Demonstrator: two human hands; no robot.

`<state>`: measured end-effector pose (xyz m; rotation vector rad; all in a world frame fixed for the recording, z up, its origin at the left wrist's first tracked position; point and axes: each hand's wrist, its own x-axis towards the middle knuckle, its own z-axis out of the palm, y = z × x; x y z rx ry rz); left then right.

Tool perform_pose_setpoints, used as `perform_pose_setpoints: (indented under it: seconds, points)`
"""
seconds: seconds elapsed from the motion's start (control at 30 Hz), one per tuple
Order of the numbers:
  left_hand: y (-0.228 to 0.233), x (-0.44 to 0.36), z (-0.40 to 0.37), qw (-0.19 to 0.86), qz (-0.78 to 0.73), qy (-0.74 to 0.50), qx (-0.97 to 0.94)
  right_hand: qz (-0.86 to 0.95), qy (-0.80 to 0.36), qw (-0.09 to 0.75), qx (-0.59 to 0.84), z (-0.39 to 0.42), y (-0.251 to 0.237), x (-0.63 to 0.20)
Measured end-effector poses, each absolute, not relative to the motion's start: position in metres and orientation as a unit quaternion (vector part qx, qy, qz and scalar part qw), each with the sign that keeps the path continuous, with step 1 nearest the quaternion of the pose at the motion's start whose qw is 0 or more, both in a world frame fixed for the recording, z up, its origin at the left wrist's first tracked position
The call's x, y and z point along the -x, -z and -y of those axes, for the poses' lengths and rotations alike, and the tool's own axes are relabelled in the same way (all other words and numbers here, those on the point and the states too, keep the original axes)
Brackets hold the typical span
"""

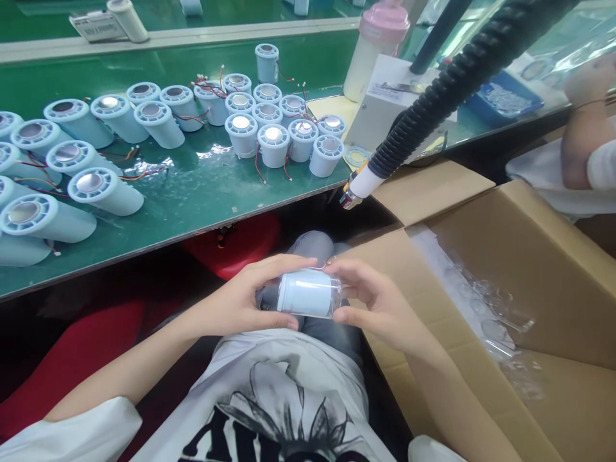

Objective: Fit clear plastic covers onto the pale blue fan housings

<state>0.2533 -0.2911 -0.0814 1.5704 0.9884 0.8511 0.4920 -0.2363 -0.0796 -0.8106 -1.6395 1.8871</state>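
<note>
Glossy green counter (206,199) spans the background. Before it, a pale-blue plastic cylinder (308,292) lies sideways in a clear plastic sleeve (337,306) above the lap (312,246), the left grip (235,298) clamped around one end, the right grip (385,305) on the other. Beyond stand pale-blue, ring-topped cylinders (274,146); rightward, an open brown cardboard box (524,256) holds clear plastic pieces (498,333).

Slanted grey lettering is being carried by a small white carton (96,29) on the pale ledge (202,33) along the table's (192,189) far edge; only "FAN" is being tentatively made out. Bold black letters on the white shirt (283,385) are being cut off. Tiny print on a white box's label (398,86), by the table's near edge, is being left unreadable.
</note>
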Motion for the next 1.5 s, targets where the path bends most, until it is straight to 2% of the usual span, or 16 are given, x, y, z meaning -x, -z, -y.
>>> perform_pose_setpoints:
  seconds: [0.6, 1.2, 1.27, 1.33, 1.43, 1.5]
  points:
    - [0.084, -0.252, 0.289, 0.525, -0.394, -0.366, -0.659, 0.416, -0.816, 0.198, 0.35, 0.236, 0.089, -0.481]
    - [0.085, -0.254, 0.289, 0.492, -0.363, -0.385, -0.691, 0.326, -0.886, 0.014, 0.33, 0.238, 0.085, -0.472]
    - [0.082, -0.256, 0.291, 0.514, -0.384, -0.382, -0.665, 0.36, -0.868, 0.032, 0.341, 0.241, 0.087, -0.472]
    - [0.078, -0.258, 0.294, 0.549, -0.408, -0.383, -0.621, 0.432, -0.81, 0.11, 0.38, 0.244, 0.089, -0.474]
    - [0.073, -0.26, 0.297, 0.6, -0.432, -0.387, -0.55, 0.636, -0.602, 0.285, 0.389, 0.247, 0.091, -0.482]
    - [0.072, -0.26, 0.297, 0.626, -0.434, -0.389, -0.518, 0.768, -0.46, 0.336, 0.294, 0.247, 0.091, -0.487]
